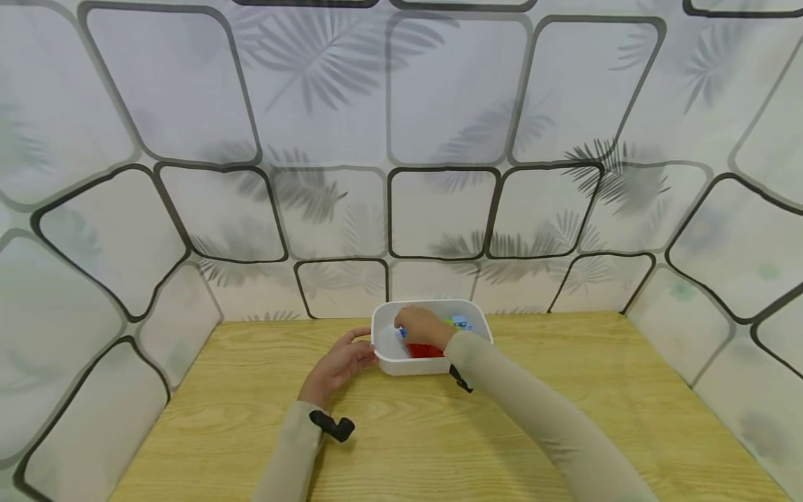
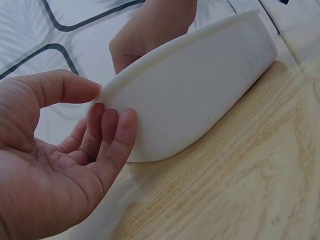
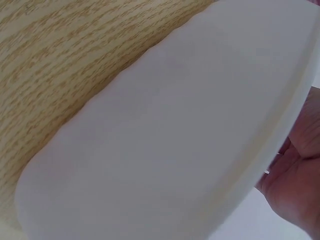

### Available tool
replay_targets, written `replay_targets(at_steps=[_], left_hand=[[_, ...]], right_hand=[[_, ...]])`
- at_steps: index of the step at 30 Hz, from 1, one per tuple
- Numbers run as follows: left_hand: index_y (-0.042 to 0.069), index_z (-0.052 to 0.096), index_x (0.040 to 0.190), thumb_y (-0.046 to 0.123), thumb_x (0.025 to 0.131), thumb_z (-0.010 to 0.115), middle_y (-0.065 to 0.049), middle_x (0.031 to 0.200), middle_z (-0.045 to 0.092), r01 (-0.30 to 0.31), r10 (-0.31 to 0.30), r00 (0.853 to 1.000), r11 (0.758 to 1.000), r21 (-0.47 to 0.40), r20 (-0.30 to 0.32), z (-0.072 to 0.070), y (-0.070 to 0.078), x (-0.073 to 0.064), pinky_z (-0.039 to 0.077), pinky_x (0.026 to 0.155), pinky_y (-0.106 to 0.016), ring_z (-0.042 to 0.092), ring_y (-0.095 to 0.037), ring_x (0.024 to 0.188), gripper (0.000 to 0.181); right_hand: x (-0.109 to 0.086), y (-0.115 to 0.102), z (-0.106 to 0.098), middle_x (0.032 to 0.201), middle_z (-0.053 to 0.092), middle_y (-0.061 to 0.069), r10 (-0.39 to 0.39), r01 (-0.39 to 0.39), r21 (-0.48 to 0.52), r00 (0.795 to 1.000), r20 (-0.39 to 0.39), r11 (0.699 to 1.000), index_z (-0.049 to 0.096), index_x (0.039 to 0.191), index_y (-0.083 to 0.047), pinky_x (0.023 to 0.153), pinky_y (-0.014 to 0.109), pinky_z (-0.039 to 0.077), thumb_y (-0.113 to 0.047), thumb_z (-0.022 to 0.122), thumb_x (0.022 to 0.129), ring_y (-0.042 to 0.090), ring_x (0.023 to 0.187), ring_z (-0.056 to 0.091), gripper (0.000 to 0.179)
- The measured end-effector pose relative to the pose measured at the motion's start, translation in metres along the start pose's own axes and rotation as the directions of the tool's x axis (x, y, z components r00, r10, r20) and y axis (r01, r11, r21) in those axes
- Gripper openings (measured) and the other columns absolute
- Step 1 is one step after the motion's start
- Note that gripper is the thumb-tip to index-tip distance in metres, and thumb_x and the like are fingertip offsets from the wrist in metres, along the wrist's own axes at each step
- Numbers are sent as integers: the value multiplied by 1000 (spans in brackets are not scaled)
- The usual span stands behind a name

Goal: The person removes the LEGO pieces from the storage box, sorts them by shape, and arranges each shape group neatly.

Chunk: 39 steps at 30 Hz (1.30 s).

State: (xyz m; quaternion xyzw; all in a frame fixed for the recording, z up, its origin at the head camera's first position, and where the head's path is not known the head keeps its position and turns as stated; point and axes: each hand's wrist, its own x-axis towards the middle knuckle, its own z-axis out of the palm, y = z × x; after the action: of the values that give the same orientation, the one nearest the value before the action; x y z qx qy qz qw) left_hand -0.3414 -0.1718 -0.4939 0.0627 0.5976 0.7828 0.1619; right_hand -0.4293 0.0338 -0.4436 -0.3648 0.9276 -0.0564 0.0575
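Note:
A white plastic bin point(image 1: 408, 367) stands on the wooden table. My left hand point(image 1: 341, 362) holds its left end; in the left wrist view the thumb is at the rim and the curled fingers lie against the outer wall point(image 2: 190, 95). Reaching over the near rim, my right hand point(image 1: 423, 326) is down inside the bin, fingers bent. A small blue piece point(image 1: 403, 333) shows at its fingertips. Beneath that hand lies a red piece point(image 1: 425, 351), and light-blue pieces point(image 1: 460, 321) sit toward the right end. The right wrist view shows mostly the bin's outer wall point(image 3: 165, 115), which hides part of the right hand point(image 3: 300, 170).
The wooden table point(image 1: 389, 432) extends in front of the bin and to both sides. A patterned cloth wall point(image 1: 439, 209) rises close behind the bin, with similar walls at left and right. Black straps point(image 1: 332, 425) sit on both wrists.

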Motion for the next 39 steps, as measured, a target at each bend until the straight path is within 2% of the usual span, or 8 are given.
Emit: replay_targets(at_steps=[1,4,9,18,27,31,35,39], left_hand=[[-5,25,150,2,102,50,4,98,69,2,-2,1000,1000,-1,-3,0,0,0,57,87,-26,68,-7,89,54],[-4,26,150,1,102,50,5,97,70,8,-8,1000,1000,-5,-10,1,0,1,57,87,-25,69,-6,88,54],[-4,26,149,1,102,50,5,95,70,6,-6,1000,1000,-5,-15,2,0,2,57,86,-25,69,-6,87,53],[-5,26,150,2,103,50,3,98,69,15,-15,1000,1000,3,-25,3,1,0,58,85,-25,69,-7,86,53],[-5,26,149,1,102,50,3,95,71,20,-20,999,1000,-5,-30,3,2,0,58,84,-25,69,-7,85,53],[-5,27,148,0,102,50,3,96,71,18,-19,999,1000,-9,-30,4,2,0,58,83,-25,69,-7,85,52],[-5,27,148,0,102,50,2,98,69,20,-20,999,1000,-8,-32,4,1,1,58,83,-25,69,-8,84,52],[-4,28,148,0,102,50,2,96,69,19,-20,999,1000,-10,-40,5,1,2,58,83,-25,68,-8,84,51]], right_hand=[[-4,-7,-5,116,74,14,25,-25,3,1000,13,1000,75,113,2,102,40,53,-9,82,84,28,112,68,31],[-6,-8,-5,117,74,14,34,-34,-9,999,1,999,75,112,2,104,39,52,-10,82,85,28,114,67,31],[-9,-8,-6,111,74,12,20,-21,-11,1000,-18,1000,76,110,1,100,39,53,-11,82,85,26,108,68,28],[-13,0,-4,104,64,10,-5,12,105,998,-62,994,74,103,-6,92,40,51,-18,84,85,24,99,60,24],[-12,2,-1,100,68,6,-20,33,119,994,-109,992,72,103,-8,88,34,53,-20,87,81,19,93,64,30],[-15,2,-3,98,70,6,-20,39,161,993,-118,986,71,101,-7,86,33,54,-19,88,78,18,91,64,31],[-21,4,-6,96,70,6,-22,67,270,986,-166,961,70,98,-7,81,28,54,-16,88,77,17,87,62,30],[-30,4,-13,95,69,7,-19,127,429,969,-247,894,68,98,-6,79,28,53,-14,88,77,19,86,63,30]])
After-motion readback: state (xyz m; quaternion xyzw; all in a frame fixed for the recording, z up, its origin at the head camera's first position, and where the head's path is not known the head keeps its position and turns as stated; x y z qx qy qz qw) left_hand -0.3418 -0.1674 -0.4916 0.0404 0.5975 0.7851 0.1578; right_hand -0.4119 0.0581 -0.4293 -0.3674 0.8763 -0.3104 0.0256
